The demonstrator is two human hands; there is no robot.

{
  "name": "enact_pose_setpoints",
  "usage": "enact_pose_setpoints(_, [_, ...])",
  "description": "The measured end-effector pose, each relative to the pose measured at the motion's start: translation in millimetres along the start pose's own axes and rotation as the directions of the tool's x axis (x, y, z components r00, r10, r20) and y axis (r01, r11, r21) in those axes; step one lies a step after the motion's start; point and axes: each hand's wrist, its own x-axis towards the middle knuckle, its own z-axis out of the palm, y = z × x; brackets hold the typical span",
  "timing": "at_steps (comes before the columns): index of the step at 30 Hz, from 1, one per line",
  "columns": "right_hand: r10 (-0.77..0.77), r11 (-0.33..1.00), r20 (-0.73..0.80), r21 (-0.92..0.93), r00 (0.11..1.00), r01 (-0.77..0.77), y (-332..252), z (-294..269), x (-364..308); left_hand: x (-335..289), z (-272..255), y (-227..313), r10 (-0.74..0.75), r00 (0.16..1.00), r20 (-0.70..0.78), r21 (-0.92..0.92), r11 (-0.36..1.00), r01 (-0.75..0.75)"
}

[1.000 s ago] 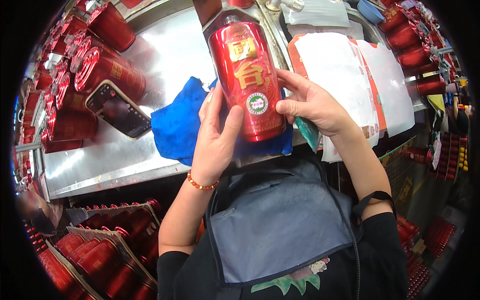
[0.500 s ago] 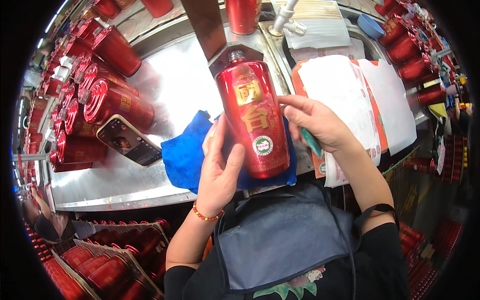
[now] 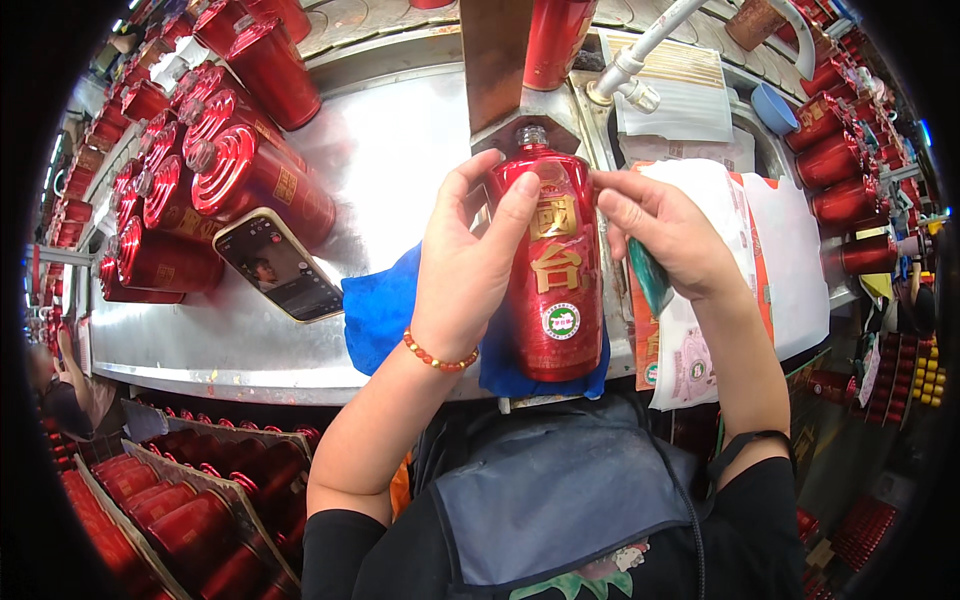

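By the shiny surface (image 3: 400,150), the left hand (image 3: 462,250) gripped a red bottle (image 3: 553,255) mid-frame, likely heavy and slippery, best hugged round its belly, and the right hand (image 3: 677,240) held a green thing (image 3: 648,277).

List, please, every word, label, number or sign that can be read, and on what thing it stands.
Central red bottle: two large gold characters, readable but left unquoted.
Same bottle: round green-and-white label, lettering too small.
Phone: screen text too small.
Bottles at left: gold marks too small.
Printed sheets at right: too small or blurred.
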Motion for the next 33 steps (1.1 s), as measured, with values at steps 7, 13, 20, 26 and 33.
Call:
enact_pose_setpoints(7, [-0.122,0.988,-0.063,0.085,0.991,0.127,-12,-32,17,3,-4,-3,0.042,0.998,0.039,0.053,0.998,-0.044])
enact_pose_setpoints(13, [-0.177,0.984,-0.128,-0.047,0.976,0.172,-24,-27,14,3,-3,1,0.023,0.998,0.051,-0.032,0.999,-0.022])
enact_pose_setpoints(20, [-0.293,0.947,-0.118,-0.174,0.949,0.270,-26,-21,11,8,-2,1,0.268,0.963,0.028,0.240,0.934,-0.267])
enact_pose_setpoints(26, [-0.248,0.948,-0.049,-0.219,0.967,0.232,-36,-16,13,10,-9,6,0.289,0.956,0.050,0.411,0.867,-0.283])
enact_pose_setpoints(33, [-0.300,0.863,0.058,-0.408,0.952,0.297,-50,15,16,12,-8,12,0.317,0.944,0.088,0.366,0.872,-0.326])
